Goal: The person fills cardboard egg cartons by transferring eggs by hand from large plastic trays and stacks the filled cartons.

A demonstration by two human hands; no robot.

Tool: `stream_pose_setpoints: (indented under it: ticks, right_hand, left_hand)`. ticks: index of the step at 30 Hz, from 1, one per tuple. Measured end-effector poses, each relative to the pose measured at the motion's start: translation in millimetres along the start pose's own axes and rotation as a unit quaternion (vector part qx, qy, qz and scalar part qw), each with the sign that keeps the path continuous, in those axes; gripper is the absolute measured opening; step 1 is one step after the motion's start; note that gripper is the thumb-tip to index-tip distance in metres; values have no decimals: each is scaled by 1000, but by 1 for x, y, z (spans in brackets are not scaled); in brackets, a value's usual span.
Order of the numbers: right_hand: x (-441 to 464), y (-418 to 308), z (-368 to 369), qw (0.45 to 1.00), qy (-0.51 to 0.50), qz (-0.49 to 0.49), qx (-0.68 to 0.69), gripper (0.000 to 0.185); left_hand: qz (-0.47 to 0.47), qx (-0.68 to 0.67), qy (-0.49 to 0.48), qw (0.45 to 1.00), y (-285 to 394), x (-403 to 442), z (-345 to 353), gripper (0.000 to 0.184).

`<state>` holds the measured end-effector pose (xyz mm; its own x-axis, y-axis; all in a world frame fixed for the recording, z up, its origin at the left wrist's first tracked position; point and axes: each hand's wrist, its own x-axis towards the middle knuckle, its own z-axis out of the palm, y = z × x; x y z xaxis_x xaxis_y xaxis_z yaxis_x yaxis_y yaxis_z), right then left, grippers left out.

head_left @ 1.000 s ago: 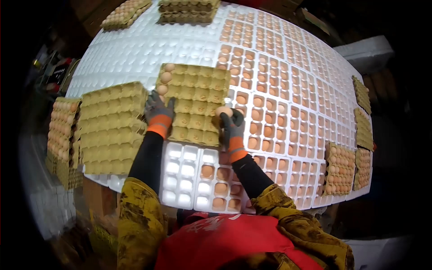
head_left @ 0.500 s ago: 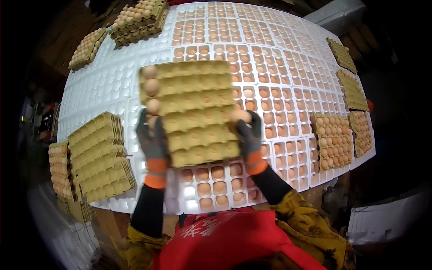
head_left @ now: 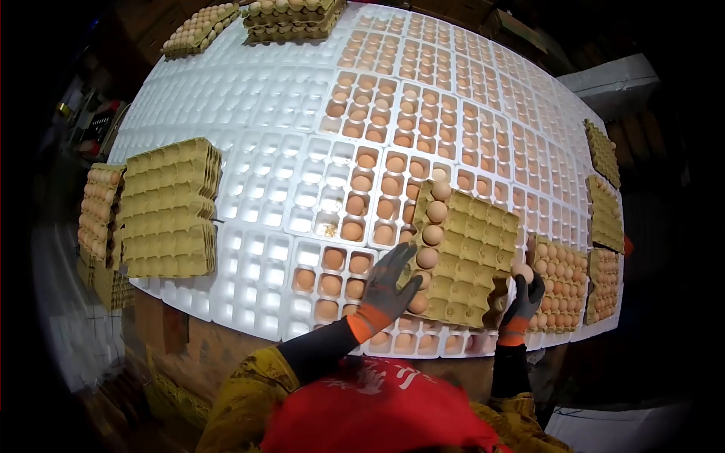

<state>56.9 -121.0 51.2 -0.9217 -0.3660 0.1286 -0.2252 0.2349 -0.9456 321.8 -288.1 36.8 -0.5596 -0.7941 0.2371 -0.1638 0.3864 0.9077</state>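
A yellow-green egg carton tray is tilted over the white foam trays, right of centre, with a column of eggs along its left side and bare cups elsewhere. My left hand, in a grey and orange glove, has its fingers spread at the tray's lower left edge, beside the eggs. At the tray's right side my right hand, gloved alike, pinches a single egg. Under and around the carton lie white foam trays, many of their cells filled with brown eggs.
A stack of bare cartons stands at the left, beside a carton of eggs. Egg-filled cartons lie at the right edge. More stacked cartons are at the far edge.
The carton tray has moved right and turned clockwise, together with both hands. More eggs show along its left side. My left hand's fingers have spread on the tray's edge.
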Motion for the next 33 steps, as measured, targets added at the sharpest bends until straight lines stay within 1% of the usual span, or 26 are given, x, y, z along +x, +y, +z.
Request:
stream_pose_setpoints:
  ticks: [1, 3, 4, 5, 6, 7, 9, 10, 11, 13, 14, 15, 17, 18, 19, 21, 24, 25, 27, 29, 30, 31, 32, 33]
  right_hand:
    - [-1, -34, 29, 999, -30, -23, -14, 36]
    - [-3, -75, 101, 984, -162, -44, 61, 42]
    - [-10, -98, 139, 967, -236, -50, 78, 43]
    - [-11, -106, 179, 948, -293, -116, 46, 44]
    - [-15, -115, 219, 933, -324, -154, 14, 45]
    - [-19, -114, 261, 924, -333, -184, 48, 41]
    - [-16, -108, 333, 906, -339, -244, -66, 39]
    - [-13, -101, 364, 895, -333, -268, -127, 40]
    - [-12, -89, 389, 880, -326, -289, -189, 41]
    - [-13, -53, 418, 836, -286, -376, -280, 40]
    - [-15, -62, 411, 855, -317, -333, -239, 40]
    - [-15, -69, 398, 882, -327, -301, -155, 42]
    - [-12, -92, 337, 898, -323, -299, -27, 39]
    - [-5, -100, 298, 910, -325, -257, -25, 37]
    - [7, -104, 259, 920, -325, -217, -18, 35]
    - [40, -90, 195, 941, -314, -120, -37, 30]
    - [60, -81, 158, 919, -366, -37, -140, 32]
    - [50, -93, 160, 891, -394, -41, -223, 38]
    - [27, -89, 175, 852, -348, -159, -358, 44]
    - [15, -68, 195, 827, -293, -193, -439, 46]
    - [14, -59, 199, 840, -273, -216, -415, 42]
    - [20, -48, 198, 892, -283, -170, -309, 41]
    - [26, -39, 194, 929, -288, -119, -198, 40]
    - [32, -29, 187, 952, -287, -66, -86, 39]
  left_hand:
    - [2, -6, 27, 1000, 6, -3, -17, 46]
    - [-65, -26, -11, 998, -13, -19, -33, 40]
    - [-68, -7, -22, 997, -16, -25, -42, 39]
    - [-71, 11, -34, 997, -15, -31, -52, 38]
    - [-74, 30, -44, 996, -15, -37, -61, 37]
    - [-75, 37, -47, 995, -16, -42, -68, 36]
    - [-76, 54, -51, 994, -19, -51, -80, 34]
    - [-75, 52, -36, 995, -15, -52, -86, 32]
    - [-75, 54, -27, 995, -17, -52, -90, 31]
    - [-79, 50, -17, 995, -21, -58, -96, 31]
    - [-36, 90, -12, 995, -24, -59, -98, 29]
    - [29, 145, -5, 989, -28, -58, -99, 31]
    - [15, 119, -28, 992, -21, -49, -102, 30]
    - [3, 105, -32, 994, -16, -45, -101, 32]
    - [14, 114, -40, 993, -15, -44, -97, 35]
    - [73, 114, -78, 988, -5, -34, -89, 39]
    - [88, 70, -156, 981, 7, -26, -59, 44]
    - [123, 100, -186, 970, 14, -23, -50, 48]
    - [168, 227, -239, 929, 27, -19, -32, 49]
    - [193, 273, -262, 905, 30, -19, -16, 47]
    - [205, 296, -273, 892, 28, -20, -9, 46]
    - [188, 295, -292, 890, 23, -19, -4, 46]
    - [171, 292, -312, 888, 16, -16, -2, 46]
    - [155, 286, -333, 885, 12, -14, -3, 47]
